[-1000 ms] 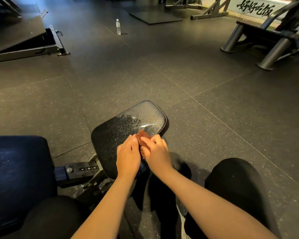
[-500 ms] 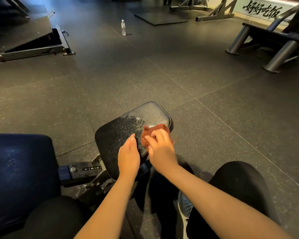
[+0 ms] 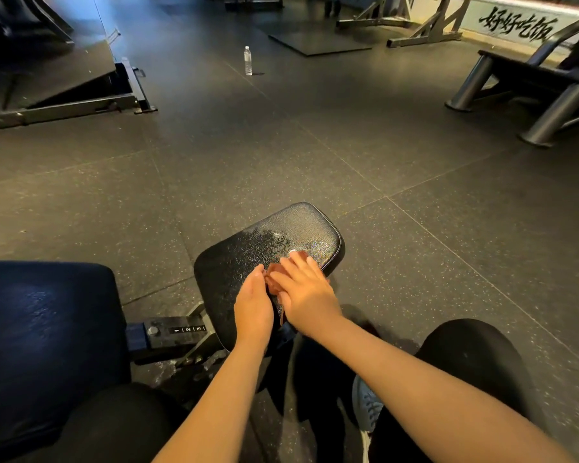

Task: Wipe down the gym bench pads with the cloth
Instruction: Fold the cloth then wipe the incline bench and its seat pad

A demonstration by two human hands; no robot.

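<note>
Starting at the left, a blue pad point(image 3: 47, 329) sits beside the black seat pad point(image 3: 301, 228); on the latter the left hand point(image 3: 253, 304) rests edge-down, fingers straight, touching the reddish cloth point(image 3: 274, 278) (mostly covered), which the right hand point(image 3: 306, 292) presses flat with spread fingers.

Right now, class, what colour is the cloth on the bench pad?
The cloth is reddish brown, seen best in the head view.

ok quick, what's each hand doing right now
left hand: open, fingers straight, tips at the edge of the cloth on the seat pad.
right hand: open, flat, pressing the cloth onto the seat pad.
</note>
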